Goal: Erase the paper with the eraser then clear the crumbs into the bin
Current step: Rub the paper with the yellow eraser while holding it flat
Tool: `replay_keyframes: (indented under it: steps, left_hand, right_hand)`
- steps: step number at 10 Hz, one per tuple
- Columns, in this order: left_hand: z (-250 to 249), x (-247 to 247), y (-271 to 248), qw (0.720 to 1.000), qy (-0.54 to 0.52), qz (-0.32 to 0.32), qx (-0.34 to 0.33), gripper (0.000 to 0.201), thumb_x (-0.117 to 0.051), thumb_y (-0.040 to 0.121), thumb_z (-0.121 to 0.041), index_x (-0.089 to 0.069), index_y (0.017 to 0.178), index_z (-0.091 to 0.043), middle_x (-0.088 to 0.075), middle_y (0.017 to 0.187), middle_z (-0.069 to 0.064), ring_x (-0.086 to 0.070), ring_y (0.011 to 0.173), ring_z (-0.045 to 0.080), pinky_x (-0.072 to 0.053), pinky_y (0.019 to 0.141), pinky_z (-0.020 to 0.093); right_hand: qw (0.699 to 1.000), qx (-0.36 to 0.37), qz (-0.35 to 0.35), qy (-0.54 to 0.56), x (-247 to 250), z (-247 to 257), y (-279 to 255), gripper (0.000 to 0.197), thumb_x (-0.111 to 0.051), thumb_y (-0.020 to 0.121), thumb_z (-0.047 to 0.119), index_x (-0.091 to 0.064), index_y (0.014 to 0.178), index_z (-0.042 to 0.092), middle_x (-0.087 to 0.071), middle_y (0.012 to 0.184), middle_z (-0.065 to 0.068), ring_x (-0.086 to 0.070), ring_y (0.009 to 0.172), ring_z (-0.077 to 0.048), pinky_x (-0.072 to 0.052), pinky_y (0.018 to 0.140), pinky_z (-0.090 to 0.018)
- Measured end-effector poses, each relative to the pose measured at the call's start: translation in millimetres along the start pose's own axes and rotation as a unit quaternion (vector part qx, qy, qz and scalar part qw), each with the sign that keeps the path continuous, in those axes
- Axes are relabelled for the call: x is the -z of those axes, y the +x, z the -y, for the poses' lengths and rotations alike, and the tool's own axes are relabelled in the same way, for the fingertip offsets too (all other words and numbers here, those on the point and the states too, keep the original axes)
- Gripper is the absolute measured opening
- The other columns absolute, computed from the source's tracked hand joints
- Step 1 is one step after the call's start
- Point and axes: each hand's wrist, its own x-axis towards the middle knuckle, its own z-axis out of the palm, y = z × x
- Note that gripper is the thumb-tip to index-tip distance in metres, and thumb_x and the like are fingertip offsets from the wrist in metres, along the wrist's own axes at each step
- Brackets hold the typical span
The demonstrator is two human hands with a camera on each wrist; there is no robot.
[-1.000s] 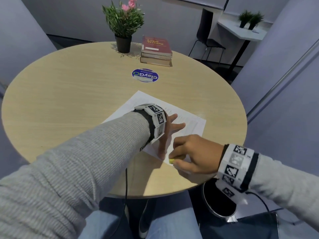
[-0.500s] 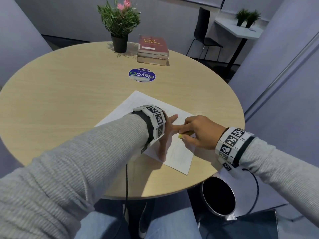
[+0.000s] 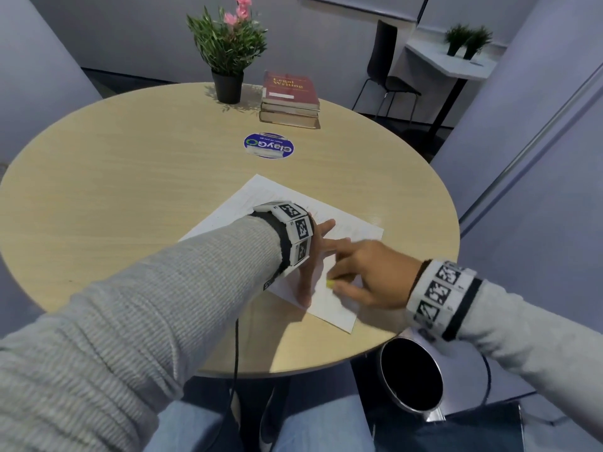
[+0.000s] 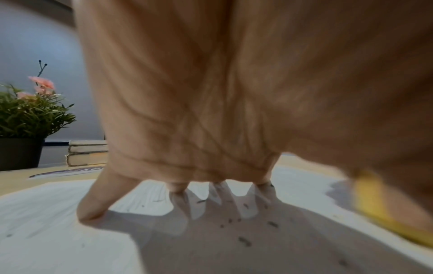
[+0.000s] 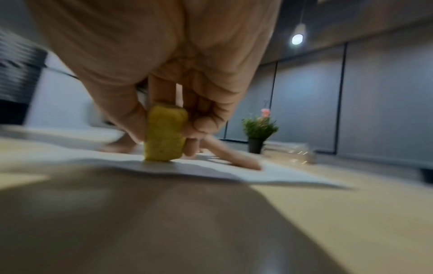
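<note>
A white sheet of paper (image 3: 261, 197) lies on the round wooden table (image 3: 130, 177) near its front right edge. My left hand (image 3: 315, 256) lies flat on the sheet with spread fingers (image 4: 93, 207), holding it down. My right hand (image 3: 365, 272) pinches a yellow eraser (image 3: 330, 284) (image 5: 164, 135) between thumb and fingers and presses it upright on the paper (image 5: 211, 172), just right of the left hand. Small dark crumbs (image 4: 244, 242) dot the paper (image 4: 46, 231) under the left palm. The yellow eraser (image 4: 379, 209) shows blurred at the right of the left wrist view.
A round metal bin (image 3: 411, 375) with a dark inside stands on the floor below the table's right front edge. At the table's far side are a potted plant (image 3: 228, 57), a stack of books (image 3: 290, 99) and a blue round sticker (image 3: 269, 145). A black chair (image 3: 388, 76) stands behind.
My right hand with the eraser went from the sheet's near edge up to its middle, then came back down toward the near edge. The left hand stayed flat on the paper.
</note>
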Motion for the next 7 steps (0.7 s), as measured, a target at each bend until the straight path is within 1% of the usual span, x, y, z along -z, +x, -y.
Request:
replay_keyframes:
  steps: [1, 2, 3, 4, 5, 6, 7]
  left_hand:
    - [4.3, -5.9, 2.3, 0.997, -0.061, -0.043, 0.006, 0.133, -0.082, 0.054, -0.058, 0.008, 0.150, -0.038, 0.008, 0.159, 0.016, 0.003, 0.144, 0.044, -0.010, 0.112, 0.064]
    - [0.8, 2.1, -5.1, 0.999, -0.033, 0.000, 0.003, 0.132, -0.080, 0.058, -0.060, 0.018, 0.145, -0.046, 0.024, 0.157, 0.007, 0.010, 0.144, 0.038, -0.005, 0.110, 0.064]
    - [-3.4, 4.7, -5.7, 1.000, -0.013, 0.007, 0.000, 0.135, -0.079, 0.055, -0.065, 0.024, 0.141, -0.049, 0.031, 0.155, 0.002, 0.013, 0.144, 0.037, -0.002, 0.109, 0.065]
    - [3.3, -5.2, -0.9, 0.996, -0.082, -0.037, 0.008, 0.128, -0.081, 0.057, -0.057, 0.007, 0.149, -0.041, 0.009, 0.159, 0.014, 0.003, 0.144, 0.043, -0.008, 0.111, 0.065]
    - [6.3, -7.2, 2.5, 0.995, -0.087, -0.038, 0.010, 0.130, -0.083, 0.051, -0.057, 0.001, 0.149, -0.041, 0.004, 0.159, 0.016, 0.002, 0.144, 0.044, -0.009, 0.111, 0.066]
    - [6.0, -8.2, 6.1, 0.995, -0.086, -0.040, 0.030, 0.117, -0.081, 0.063, -0.051, -0.005, 0.150, -0.040, 0.000, 0.160, 0.012, -0.003, 0.145, 0.041, -0.011, 0.112, 0.063]
    - [7.2, -7.0, 6.4, 0.996, -0.063, -0.040, 0.047, 0.114, -0.081, 0.067, -0.047, -0.004, 0.151, -0.037, -0.001, 0.160, 0.012, -0.005, 0.145, 0.040, -0.013, 0.112, 0.062]
  right_hand:
    - [0.996, 0.057, 0.061, 0.028, -4.3, 20.6, -8.8, 0.024, -0.054, 0.087, 0.030, -0.074, 0.091, 0.016, -0.062, 0.084, 0.000, -0.058, 0.069, -0.015, -0.048, 0.066, -0.027]
    - [1.000, -0.009, 0.010, 0.013, 6.4, -17.0, 3.3, 0.023, -0.058, 0.087, 0.029, -0.074, 0.095, 0.016, -0.064, 0.091, 0.001, -0.059, 0.073, -0.015, -0.053, 0.073, -0.035]
    - [0.999, -0.036, -0.025, -0.015, 3.2, -27.9, 3.6, 0.021, -0.058, 0.086, 0.029, -0.074, 0.091, 0.017, -0.061, 0.082, -0.004, -0.058, 0.071, -0.020, -0.052, 0.070, -0.039]
    - [0.999, 0.044, 0.012, 0.022, -8.0, 17.4, -9.9, 0.021, -0.056, 0.085, 0.028, -0.074, 0.085, 0.016, -0.060, 0.080, -0.002, -0.058, 0.068, -0.018, -0.049, 0.064, -0.030]
    - [0.997, 0.052, 0.057, 0.030, -6.2, 20.5, -11.2, 0.024, -0.055, 0.087, 0.029, -0.074, 0.092, 0.017, -0.063, 0.086, -0.003, -0.060, 0.071, -0.018, -0.049, 0.067, -0.029]
    - [1.000, -0.029, -0.002, 0.010, 6.2, -22.0, -0.1, 0.027, -0.053, 0.086, 0.032, -0.075, 0.094, 0.019, -0.064, 0.091, -0.003, -0.060, 0.075, -0.018, -0.053, 0.073, -0.037]
    - [1.000, -0.013, -0.018, 0.000, -1.1, -10.9, -2.1, 0.023, -0.055, 0.085, 0.029, -0.074, 0.088, 0.017, -0.063, 0.087, -0.004, -0.059, 0.073, -0.020, -0.052, 0.070, -0.038]
